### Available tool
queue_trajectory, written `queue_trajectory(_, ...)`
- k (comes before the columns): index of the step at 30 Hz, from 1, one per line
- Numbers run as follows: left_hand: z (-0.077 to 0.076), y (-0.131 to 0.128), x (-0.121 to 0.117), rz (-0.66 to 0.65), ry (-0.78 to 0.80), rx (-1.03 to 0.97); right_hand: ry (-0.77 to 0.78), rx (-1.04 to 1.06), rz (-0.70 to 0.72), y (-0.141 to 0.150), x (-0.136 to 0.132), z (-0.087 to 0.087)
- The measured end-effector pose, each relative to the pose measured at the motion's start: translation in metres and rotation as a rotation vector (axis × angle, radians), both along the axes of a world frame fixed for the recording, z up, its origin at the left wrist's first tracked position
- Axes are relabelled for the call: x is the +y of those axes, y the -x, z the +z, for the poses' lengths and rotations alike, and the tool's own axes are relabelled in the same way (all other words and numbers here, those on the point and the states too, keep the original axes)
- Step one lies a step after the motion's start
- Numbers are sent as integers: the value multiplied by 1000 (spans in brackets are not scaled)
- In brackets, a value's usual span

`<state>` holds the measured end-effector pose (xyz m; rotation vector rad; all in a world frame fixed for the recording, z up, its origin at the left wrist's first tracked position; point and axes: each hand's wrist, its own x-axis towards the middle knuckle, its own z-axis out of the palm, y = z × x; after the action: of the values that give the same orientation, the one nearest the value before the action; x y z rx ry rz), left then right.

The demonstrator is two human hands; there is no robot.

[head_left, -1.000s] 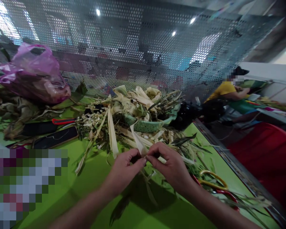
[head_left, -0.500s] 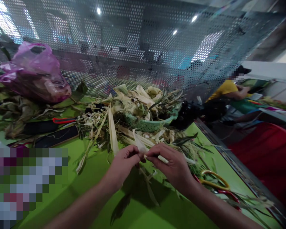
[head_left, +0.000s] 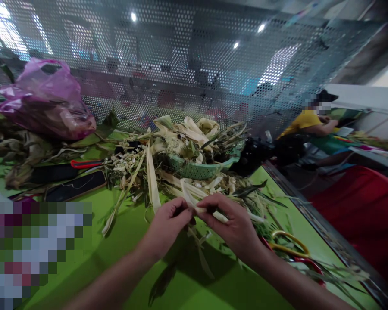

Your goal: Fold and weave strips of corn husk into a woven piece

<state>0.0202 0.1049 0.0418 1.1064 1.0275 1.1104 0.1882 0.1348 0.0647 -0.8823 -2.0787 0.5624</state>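
Observation:
A pale strip of dried husk (head_left: 188, 192) rises from between my fingertips, over the green tabletop (head_left: 126, 254). My left hand (head_left: 171, 224) pinches its lower end with thumb and forefinger. Close against it, my right hand (head_left: 228, 217) is also closed on the husk with its fingertips. The exact grip point is partly hidden by the fingers. Just beyond my hands, dried husks and leaves are heaped in and around a green plastic basket (head_left: 197, 169). A long pale husk (head_left: 152, 181) leans from the heap to the left of my hands.
Scissors with yellow and red handles (head_left: 291, 244) lie by my right forearm. A red utility knife (head_left: 86, 164) and a dark flat case (head_left: 76, 186) are at left, below a purple plastic bag (head_left: 48, 101). A person in yellow (head_left: 305, 120) sits at far right.
My right fingertips have shifted slightly on the husk, and its upper part now leans lower and shows a fold. The rest of the table looks the same.

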Motion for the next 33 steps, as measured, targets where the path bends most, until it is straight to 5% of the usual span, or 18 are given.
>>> queue_trajectory(11,1,2,0,19,81,-90,-32,3,22,0,3,-1)
queue_trajectory(18,0,-1,0,-39,-37,-76,66,-20,-48,-1,1,-2)
queue_trajectory(28,-5,3,1,35,-229,316,537,103,31,0,6,2)
queue_trajectory(33,-2,1,2,28,-46,114,679,281,-9,2,4,-3)
